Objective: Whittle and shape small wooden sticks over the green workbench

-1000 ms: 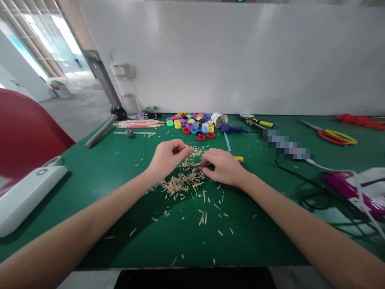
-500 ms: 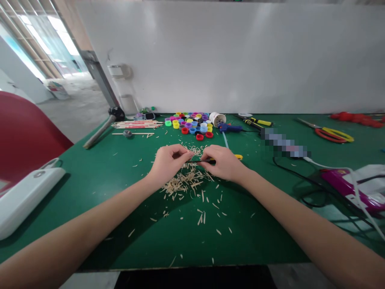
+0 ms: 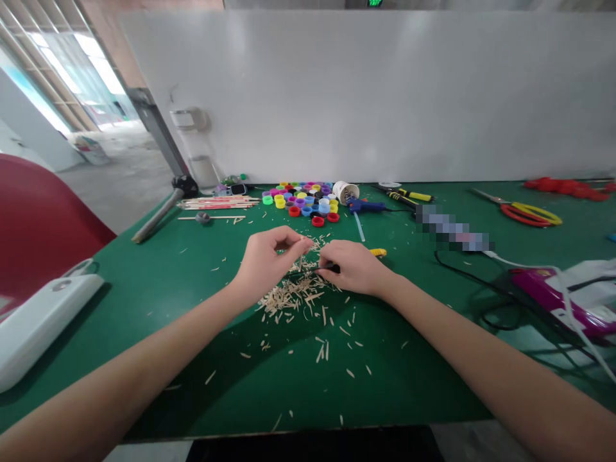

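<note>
Behind everything, a plain white wall panel [image 3: 385, 96]. Below it, a wide green table top [image 3: 144, 308], littered with bits. At far left, a red chair back [image 3: 38, 218], and in front of that a white plastic case [image 3: 38, 321] lying flat on the green. At far right, a purple-and-white appliance [image 3: 568, 298] among black and white cables.

Along the back edge, well apart from the hands:
- red-and-yellow scissors [image 3: 524, 213]
- a grey-handled mallet [image 3: 158, 208]
- a bundle of thin wooden sticks [image 3: 216, 203]
- a cluster of coloured plastic caps [image 3: 301, 200]
- a blue glue gun [image 3: 366, 206]
- a white cup [image 3: 345, 190] tipped on its side

Mid-table, both hands close together over a heap of pale wood shavings [image 3: 291, 296]. Left hand [image 3: 264, 260] curled, thumb and forefinger pinching a short wooden sliver [image 3: 301, 262], held nearly upright just above the heap. Right hand [image 3: 353, 266] closed around a dark thin tool [image 3: 312, 271], with its tip at the sliver's lower end. Just behind the right hand, a yellow end piece [image 3: 379, 252]; cannot tell whether part of that tool.
</note>
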Motion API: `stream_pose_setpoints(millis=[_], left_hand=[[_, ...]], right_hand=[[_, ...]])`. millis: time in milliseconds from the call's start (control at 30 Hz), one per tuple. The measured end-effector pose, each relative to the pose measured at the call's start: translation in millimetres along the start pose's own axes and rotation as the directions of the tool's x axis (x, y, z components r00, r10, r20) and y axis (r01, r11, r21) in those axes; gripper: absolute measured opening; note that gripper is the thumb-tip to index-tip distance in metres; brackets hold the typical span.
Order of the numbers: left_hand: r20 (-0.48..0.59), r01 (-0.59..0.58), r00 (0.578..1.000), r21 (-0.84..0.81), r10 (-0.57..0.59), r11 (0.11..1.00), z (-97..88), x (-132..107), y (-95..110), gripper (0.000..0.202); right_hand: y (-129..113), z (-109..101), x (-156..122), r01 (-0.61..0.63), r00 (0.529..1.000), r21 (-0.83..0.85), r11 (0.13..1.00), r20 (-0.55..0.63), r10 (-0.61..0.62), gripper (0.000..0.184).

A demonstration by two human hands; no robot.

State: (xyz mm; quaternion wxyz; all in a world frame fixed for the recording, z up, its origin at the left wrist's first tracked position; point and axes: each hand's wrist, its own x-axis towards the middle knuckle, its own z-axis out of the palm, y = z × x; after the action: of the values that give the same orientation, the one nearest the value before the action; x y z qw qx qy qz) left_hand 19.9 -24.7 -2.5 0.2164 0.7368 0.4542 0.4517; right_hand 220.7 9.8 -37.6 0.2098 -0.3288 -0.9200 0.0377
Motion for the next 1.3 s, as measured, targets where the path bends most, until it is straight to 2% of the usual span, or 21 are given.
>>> stream_pose_setpoints(millis=[167, 300, 467, 667, 733, 867, 967, 1100, 1200, 1300], left_hand=[[-0.001, 0.088, 0.996, 0.075, -0.088, 0.993, 1.0, 9.1, -25.7, 0.022], [0.038, 0.101, 0.994, 0.085, -0.105, 0.991, 1.7, 9.6, -26.1, 0.023], [0.031, 0.075, 0.996, 0.126, -0.08, 0.989, 2.9, 5.5, -17.6, 0.025], [-0.008, 0.073, 0.997, 0.085, -0.073, 0.994, 8.5, -2.9, -21.0, 0.022], [-0.013, 0.061, 0.998, 0.054, -0.06, 0.997, 9.1, -5.5, -16.4, 0.02], [-0.052, -0.028, 0.998, -0.078, 0.024, 0.997, 6.3, -9.2, 8.3, 0.017], [-0.055, -0.053, 0.997, -0.07, 0.049, 0.996, 3.5, -8.5, 18.2, 0.014], [-0.041, 0.05, 0.998, -0.062, -0.052, 0.997, 1.5, -1.1, 2.8, 0.019], [-0.067, 0.089, 0.993, -0.05, -0.092, 0.995, 0.1, 4.7, -12.9, 0.021], [-0.048, 0.135, 0.99, -0.013, -0.136, 0.991, -0.6, 7.5, -21.4, 0.023]], right_hand=[[-3.6, -5.0, -1.2, 0.008, 0.994, 0.056, 0.998, -0.107, -0.002, 0.012], [-5.1, -6.4, -2.0, -0.013, 0.983, 0.078, 0.997, -0.181, 0.027, 0.011], [-2.3, -4.4, -1.0, -0.044, 0.985, 0.07, 0.997, -0.162, 0.055, 0.011], [0.8, -7.4, 2.0, -0.051, 0.994, 0.121, 0.991, -0.093, 0.062, 0.014], [1.5, -6.9, 2.0, -0.051, 0.996, 0.115, 0.992, -0.067, 0.059, 0.013], [3.3, -1.2, 0.5, -0.025, 1.0, 0.052, 0.998, 0.011, 0.024, 0.01], [4.2, 1.6, -0.2, -0.017, 1.0, 0.046, 0.999, 0.021, 0.016, 0.008], [3.1, -1.3, -0.6, -0.022, 0.999, 0.043, 0.999, 0.029, 0.02, 0.01], [-0.3, -6.4, -1.7, -0.02, 1.0, 0.06, 0.998, 0.006, 0.02, 0.011], [-4.6, -10.6, -2.9, -0.024, 0.999, 0.077, 0.997, -0.037, 0.027, 0.011]])
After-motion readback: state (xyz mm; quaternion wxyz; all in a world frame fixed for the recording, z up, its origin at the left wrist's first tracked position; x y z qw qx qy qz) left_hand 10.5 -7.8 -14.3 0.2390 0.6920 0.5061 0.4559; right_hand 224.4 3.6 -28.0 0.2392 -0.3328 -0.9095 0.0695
